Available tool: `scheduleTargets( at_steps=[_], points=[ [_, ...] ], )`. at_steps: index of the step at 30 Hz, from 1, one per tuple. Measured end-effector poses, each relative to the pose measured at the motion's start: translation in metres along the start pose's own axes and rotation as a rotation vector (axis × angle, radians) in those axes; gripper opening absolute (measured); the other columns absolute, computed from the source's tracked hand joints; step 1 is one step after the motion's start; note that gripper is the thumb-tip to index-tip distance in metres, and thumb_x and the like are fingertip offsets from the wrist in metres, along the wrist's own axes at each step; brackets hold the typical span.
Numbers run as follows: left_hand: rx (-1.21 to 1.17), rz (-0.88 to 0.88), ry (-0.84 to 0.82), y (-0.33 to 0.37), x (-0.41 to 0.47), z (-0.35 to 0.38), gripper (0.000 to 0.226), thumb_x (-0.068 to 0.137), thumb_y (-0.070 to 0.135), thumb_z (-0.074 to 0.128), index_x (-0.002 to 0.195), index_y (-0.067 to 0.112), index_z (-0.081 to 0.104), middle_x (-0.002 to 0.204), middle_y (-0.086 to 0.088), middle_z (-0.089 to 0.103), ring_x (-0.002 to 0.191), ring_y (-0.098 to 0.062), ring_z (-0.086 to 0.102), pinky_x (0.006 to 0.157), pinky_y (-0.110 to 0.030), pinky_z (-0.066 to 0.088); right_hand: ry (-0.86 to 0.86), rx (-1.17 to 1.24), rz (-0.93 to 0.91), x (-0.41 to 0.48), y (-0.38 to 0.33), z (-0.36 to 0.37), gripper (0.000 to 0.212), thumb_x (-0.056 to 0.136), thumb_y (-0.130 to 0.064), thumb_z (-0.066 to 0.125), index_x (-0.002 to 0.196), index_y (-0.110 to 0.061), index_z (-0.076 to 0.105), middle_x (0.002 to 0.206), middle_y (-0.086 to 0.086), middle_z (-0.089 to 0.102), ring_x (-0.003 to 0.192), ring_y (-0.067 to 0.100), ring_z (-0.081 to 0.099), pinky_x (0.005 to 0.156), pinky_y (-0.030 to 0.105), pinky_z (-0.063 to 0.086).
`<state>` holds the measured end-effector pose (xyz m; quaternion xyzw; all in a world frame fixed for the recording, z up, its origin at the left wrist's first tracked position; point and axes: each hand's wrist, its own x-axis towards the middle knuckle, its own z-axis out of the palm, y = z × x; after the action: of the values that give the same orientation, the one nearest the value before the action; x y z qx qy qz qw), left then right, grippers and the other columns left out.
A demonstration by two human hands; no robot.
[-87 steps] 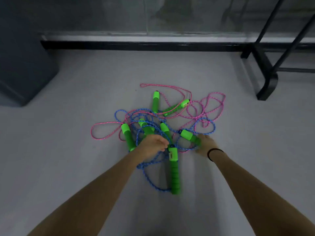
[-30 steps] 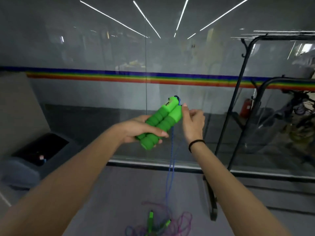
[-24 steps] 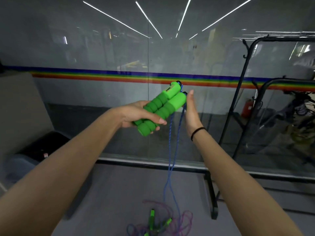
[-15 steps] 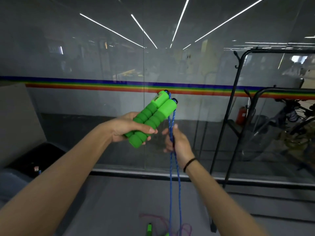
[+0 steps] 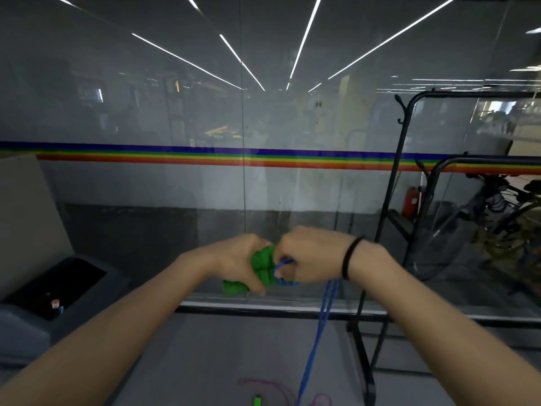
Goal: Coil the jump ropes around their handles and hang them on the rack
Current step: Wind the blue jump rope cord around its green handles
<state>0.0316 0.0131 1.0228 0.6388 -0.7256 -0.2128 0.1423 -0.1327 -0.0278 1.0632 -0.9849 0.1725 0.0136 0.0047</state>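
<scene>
Head view: the handles [image 5: 262,268], tilted upward half a second ago, are now being held lower and level in the closed grip of the left hand [image 5: 234,259]. The rope [image 5: 319,332] is being pinched by the right hand [image 5: 310,256] and drawn against them, so winding is judged to be starting; the rack [image 5: 392,183] is standing unused nearby.

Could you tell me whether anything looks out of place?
A pink rope and a green handle lie loose on the floor. The blue rope dangles from the right hand, barely wound on the handles in the left hand.
</scene>
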Motion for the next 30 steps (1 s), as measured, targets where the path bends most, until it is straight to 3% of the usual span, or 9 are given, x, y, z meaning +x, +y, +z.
scheduleTargets(
  at_steps=[3, 6, 12, 18, 21, 24, 26, 28, 30],
  points=[
    [0.13, 0.012, -0.018, 0.004, -0.008, -0.003, 0.032, 0.059, 0.018, 0.081, 0.08, 0.026, 0.057, 0.074, 0.006, 0.062, 0.065, -0.01, 0.057, 0.062, -0.029, 0.053, 0.001, 0.206, -0.025, 0.005, 0.018, -0.012, 0.019, 0.078, -0.035, 0.068, 0.078, -0.016, 0.071, 0.057, -0.008, 0.057, 0.052, 0.002, 0.049, 0.053, 0.016, 0.035],
    [0.147, 0.011, -0.035, 0.007, -0.018, -0.01, 0.039, 0.06, 0.015, 0.08, 0.063, 0.035, 0.048, 0.061, 0.015, 0.054, 0.052, 0.002, 0.049, 0.052, -0.016, 0.043, 0.057, 0.46, -0.039, 0.005, 0.028, -0.011, 0.019, 0.07, -0.038, 0.075, 0.071, -0.019, 0.073, 0.057, -0.007, 0.062, 0.052, 0.002, 0.05, 0.057, 0.022, 0.038],
    [0.016, -0.023, -0.134, 0.013, -0.038, -0.006, 0.04, 0.059, 0.014, 0.083, 0.055, 0.042, 0.054, 0.054, 0.02, 0.06, 0.051, 0.004, 0.054, 0.052, -0.016, 0.045, 0.084, 0.827, -0.116, 0.01, 0.026, 0.011, 0.025, 0.074, -0.031, 0.073, 0.052, -0.024, 0.065, 0.043, -0.01, 0.055, 0.04, 0.004, 0.044, 0.047, 0.018, 0.033],
    [-0.09, -0.011, -0.143, 0.005, -0.047, -0.006, 0.034, 0.058, 0.014, 0.086, 0.076, 0.028, 0.061, 0.076, 0.009, 0.066, 0.069, -0.007, 0.06, 0.067, -0.028, 0.052, 0.128, 1.213, -0.095, 0.017, 0.033, 0.03, 0.032, 0.082, -0.014, 0.063, 0.05, -0.021, 0.066, 0.042, -0.011, 0.058, 0.038, -0.002, 0.048, 0.044, 0.01, 0.037],
    [-0.172, 0.023, -0.087, 0.004, -0.052, -0.006, 0.036, 0.058, 0.011, 0.086, 0.076, 0.029, 0.061, 0.075, 0.011, 0.065, 0.069, -0.005, 0.059, 0.066, -0.023, 0.05, 0.155, 1.433, -0.115, 0.019, 0.037, 0.04, 0.013, 0.075, -0.018, 0.069, 0.062, -0.02, 0.065, 0.053, -0.009, 0.063, 0.047, 0.0, 0.056, 0.049, 0.012, 0.045],
    [-0.286, 0.057, 0.006, 0.004, -0.056, -0.006, 0.034, 0.058, 0.008, 0.086, 0.078, 0.026, 0.065, 0.075, 0.008, 0.068, 0.071, -0.007, 0.063, 0.068, -0.025, 0.053, 0.278, 1.682, 0.115, 0.019, 0.036, 0.061, 0.012, 0.071, -0.012, 0.069, 0.061, -0.016, 0.063, 0.043, -0.004, 0.061, 0.039, 0.004, 0.057, 0.041, 0.017, 0.048],
    [-0.378, 0.051, 0.104, 0.004, -0.059, -0.007, 0.032, 0.06, 0.005, 0.084, 0.085, 0.015, 0.067, 0.082, -0.003, 0.073, 0.075, -0.014, 0.067, 0.07, -0.03, 0.056, 0.234, 1.694, 0.163, 0.017, 0.03, 0.076, 0.018, 0.074, -0.01, 0.063, 0.058, -0.018, 0.061, 0.04, -0.007, 0.05, 0.032, 0.005, 0.043, 0.035, 0.018, 0.036],
    [-0.502, 0.03, 0.232, 0.001, -0.059, -0.009, 0.03, 0.063, -0.001, 0.081, 0.087, 0.006, 0.066, 0.079, -0.009, 0.073, 0.068, -0.019, 0.068, 0.065, -0.03, 0.056, 0.159, 1.486, 0.108, 0.014, 0.021, 0.086, 0.029, 0.092, -0.026, 0.046, 0.068, -0.013, 0.058, 0.044, -0.006, 0.039, 0.037, 0.005, 0.031, 0.04, 0.018, 0.028],
    [-0.581, 0.005, 0.373, -0.003, -0.058, -0.01, 0.03, 0.063, -0.001, 0.081, 0.087, 0.005, 0.064, 0.074, -0.008, 0.072, 0.062, -0.02, 0.067, 0.062, -0.032, 0.056, 0.136, 1.251, 0.138, 0.005, 0.009, 0.088, 0.04, 0.098, -0.029, 0.033, 0.071, -0.014, 0.058, 0.048, -0.002, 0.037, 0.04, 0.008, 0.033, 0.043, 0.02, 0.031]
  ],
)
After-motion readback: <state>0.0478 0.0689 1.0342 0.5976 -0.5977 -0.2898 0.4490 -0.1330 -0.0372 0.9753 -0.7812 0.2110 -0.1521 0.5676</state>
